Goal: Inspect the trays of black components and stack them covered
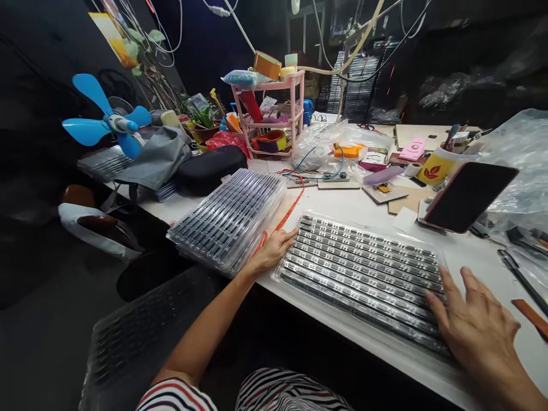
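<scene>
In front of me a clear plastic tray [363, 279] lies on the table, filled with rows of metallic strips that have small cut-outs. My left hand [273, 251] grips its left edge, with the fingers partly curled and the index finger along the rim. Over the right end of the tray, my right hand [477, 308] is spread, its thumb and index finger touching the edge and the other fingers stretched out. A stack of similar clear trays [231, 217] sits just left of my left hand.
Behind the trays stand a pink shelf rack [295, 108] and a black case [216, 168]. A propped phone [471, 197] and a yellow cup [440, 165] are at the right. A blue fan [115, 123] is at far left; another tray [141, 325] lies below the table edge.
</scene>
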Motion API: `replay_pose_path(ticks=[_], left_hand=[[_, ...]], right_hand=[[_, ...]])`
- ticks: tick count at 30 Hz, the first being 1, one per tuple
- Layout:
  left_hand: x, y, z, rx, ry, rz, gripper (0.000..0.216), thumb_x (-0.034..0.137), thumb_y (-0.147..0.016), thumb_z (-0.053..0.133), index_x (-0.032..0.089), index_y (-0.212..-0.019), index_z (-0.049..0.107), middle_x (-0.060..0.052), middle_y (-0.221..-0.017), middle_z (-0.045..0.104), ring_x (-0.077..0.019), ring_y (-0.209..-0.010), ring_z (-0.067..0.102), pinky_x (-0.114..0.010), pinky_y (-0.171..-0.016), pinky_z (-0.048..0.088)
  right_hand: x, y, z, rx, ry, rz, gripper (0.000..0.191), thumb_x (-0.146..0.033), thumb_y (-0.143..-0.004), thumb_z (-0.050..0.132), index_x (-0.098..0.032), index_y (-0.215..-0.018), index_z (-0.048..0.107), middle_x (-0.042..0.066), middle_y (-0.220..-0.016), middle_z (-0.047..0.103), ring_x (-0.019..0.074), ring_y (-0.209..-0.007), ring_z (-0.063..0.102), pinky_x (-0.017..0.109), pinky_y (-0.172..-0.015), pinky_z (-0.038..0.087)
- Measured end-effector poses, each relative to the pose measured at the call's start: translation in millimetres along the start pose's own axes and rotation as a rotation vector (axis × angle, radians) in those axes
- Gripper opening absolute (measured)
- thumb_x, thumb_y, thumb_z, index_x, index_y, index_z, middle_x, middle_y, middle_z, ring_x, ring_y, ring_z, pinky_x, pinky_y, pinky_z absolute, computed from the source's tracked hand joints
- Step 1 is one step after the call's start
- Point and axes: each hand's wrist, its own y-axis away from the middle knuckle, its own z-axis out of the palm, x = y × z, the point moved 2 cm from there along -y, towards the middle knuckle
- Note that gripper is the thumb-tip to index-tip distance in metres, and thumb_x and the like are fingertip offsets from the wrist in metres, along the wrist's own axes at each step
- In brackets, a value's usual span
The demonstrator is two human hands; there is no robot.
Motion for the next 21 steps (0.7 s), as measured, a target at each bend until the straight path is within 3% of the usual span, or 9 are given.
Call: replay_pose_path(ticks=[2,4,6,9,13,16,21], left_hand=[[4,1,1,-0.018,-0.071,0.001,0.046,0.034,-0.092,0.045,0.019,-0.136,0.048,-0.008,-0.117,0.060,-0.0211,-0.108,0.052,-0.038,-0.102,0.036],[8,3,0,-0.021,-0.139,-0.005,0.046,0.037,-0.094,0.041,0.023,-0.137,0.046,-0.007,-0.108,0.059,-0.0205,-0.102,0.052,-0.039,-0.100,0.036],[11,4,0,-0.019,-0.201,-0.019,0.047,0.039,-0.095,0.035,0.025,-0.139,0.043,-0.006,-0.100,0.056,-0.0205,-0.099,0.051,-0.040,-0.100,0.035],[14,6,0,-0.035,-0.272,-0.042,0.047,0.039,-0.097,0.031,0.027,-0.142,0.039,-0.005,-0.097,0.053,-0.0210,-0.100,0.050,-0.043,-0.103,0.030],[23,13,6,-0.059,-0.336,-0.092,0.052,0.042,-0.096,0.031,0.027,-0.146,0.029,-0.007,-0.108,0.052,-0.0254,-0.108,0.047,-0.050,-0.105,0.024],[34,20,14,0.014,-0.468,-0.120,0.058,0.047,-0.094,0.033,0.021,-0.146,0.030,-0.012,-0.114,0.051,-0.0318,-0.111,0.043,-0.056,-0.102,0.023],[38,23,19,0.061,-0.491,-0.095,0.056,0.045,-0.094,0.036,0.018,-0.142,0.037,-0.017,-0.118,0.052,-0.0354,-0.115,0.040,-0.060,-0.102,0.018]], right_hand=[[-18,-2,2,0.019,0.022,-0.299,0.061,-0.054,-0.090,0.031,-0.032,-0.147,0.026,0.012,-0.150,0.031,0.0364,-0.136,0.029,0.062,-0.102,0.031],[-37,-4,6,-0.044,0.013,-0.561,0.066,-0.058,-0.088,0.036,-0.031,-0.147,0.026,0.010,-0.151,0.031,0.0323,-0.138,0.027,0.057,-0.104,0.031],[-53,-7,9,-0.072,0.028,-0.671,0.080,-0.068,-0.082,0.042,-0.025,-0.147,0.028,0.014,-0.151,0.029,0.0348,-0.139,0.023,0.057,-0.104,0.031],[-67,-8,9,-0.044,0.053,-0.688,0.090,-0.072,-0.077,0.044,-0.017,-0.146,0.028,0.020,-0.151,0.025,0.0405,-0.139,0.016,0.062,-0.102,0.027],[-75,-2,7,-0.041,0.046,-0.666,0.078,-0.055,-0.083,0.045,-0.013,-0.146,0.026,0.022,-0.151,0.024,0.0410,-0.140,0.012,0.064,-0.104,0.022],[-79,4,5,-0.061,0.044,-0.637,0.071,-0.045,-0.085,0.043,-0.010,-0.145,0.027,0.023,-0.150,0.025,0.0403,-0.140,0.011,0.063,-0.105,0.021],[-76,2,2,-0.116,0.031,-0.635,0.068,-0.055,-0.088,0.038,-0.016,-0.144,0.033,0.020,-0.151,0.026,0.0375,-0.140,0.015,0.061,-0.104,0.024]])
